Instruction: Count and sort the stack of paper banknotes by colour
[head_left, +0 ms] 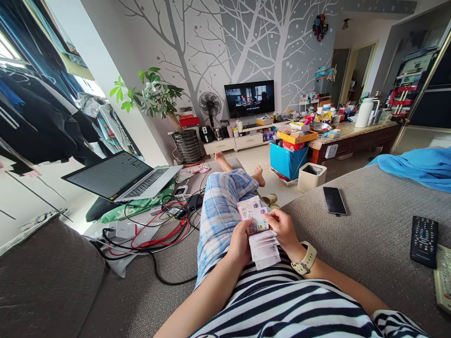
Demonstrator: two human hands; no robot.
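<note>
I sit on a grey sofa [369, 220] with my legs stretched out in blue checked trousers [220, 202]. My left hand [239, 244] is closed around a fanned stack of banknotes [262, 246] over my lap. My right hand [283, 227], with a beige watch [306, 259] on its wrist, pinches the top purple-pink banknote [252, 212] of the stack. The notes lie against my striped shirt [282, 300].
A black phone [334, 200] and a remote control [424, 240] lie on the sofa to my right. An open laptop [123, 177], red and black cables [158, 234] and chargers sit at my left. Ahead stand a television [249, 97], a fan, a plant and a cluttered table [352, 129].
</note>
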